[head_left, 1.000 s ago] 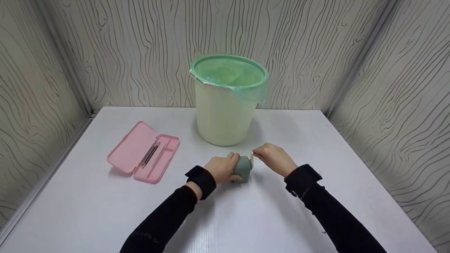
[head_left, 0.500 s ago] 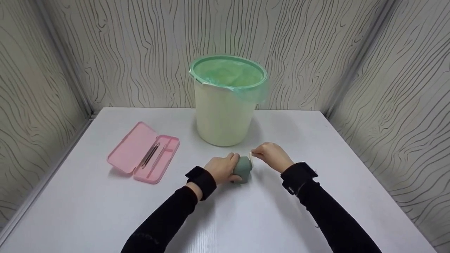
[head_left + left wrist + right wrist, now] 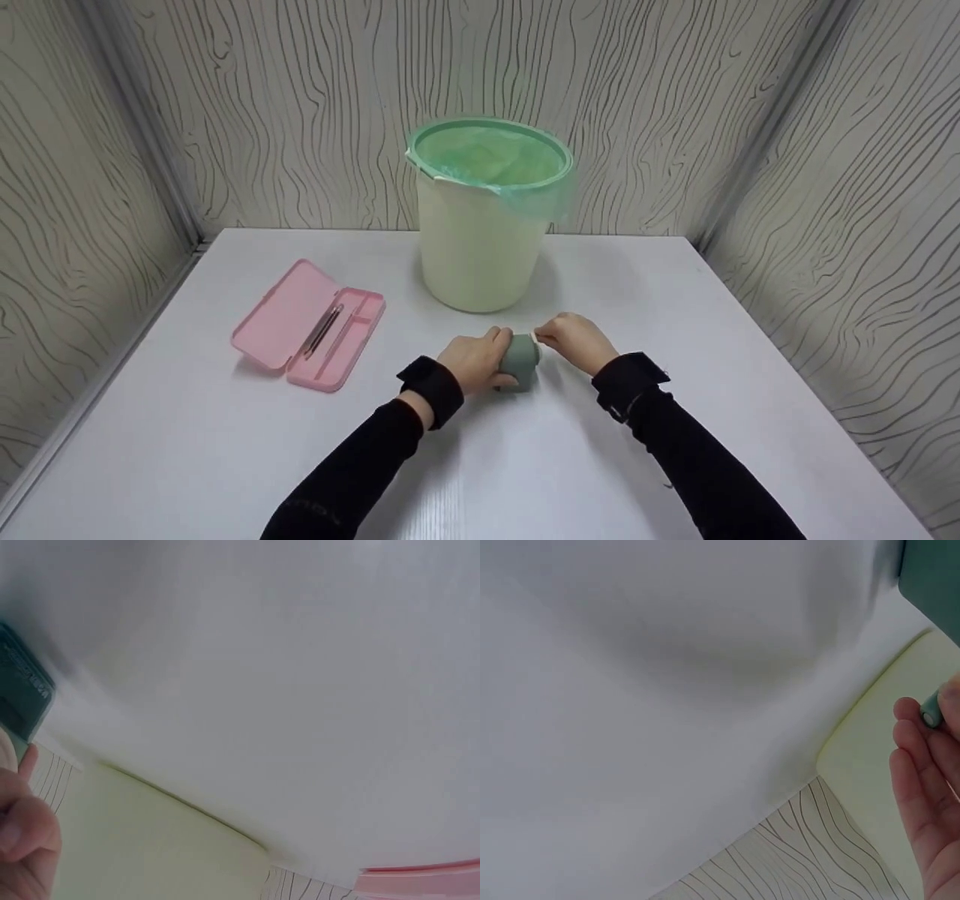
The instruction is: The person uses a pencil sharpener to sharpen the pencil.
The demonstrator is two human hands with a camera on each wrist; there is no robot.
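While the left hand point(image 3: 474, 364) grips the green box point(image 3: 520, 363), the right hand point(image 3: 579, 343) pinches its crank knob point(image 3: 931, 711)

As the head view shows, the box stands on the table point(image 3: 480, 472) between the two hands, in front of the pale bin point(image 3: 480, 251) and to the right of the pink case point(image 3: 285, 315), whose lid is flipped back. The left fingers curl round the box, the thumb on its near side and the others towards its far side. The right thumb and fingertips pinch the small green knob on the crank.

The box looks like moulded plastic, so it is probably light and stiff, with smooth walls that could slip. A broad hold across its body seems best, with some downward pressure, since so light a thing would likely twist or slide when the crank is pushed. The crank looks thin and may be the weakest part; it is better taken by its knob, and the box not lifted by it.

In the left wrist view, pale lettering crosses the box's dark green face, but it is too small and slanted to read. Faint marks on the left sleeve point(image 3: 315, 506) are likewise illegible.
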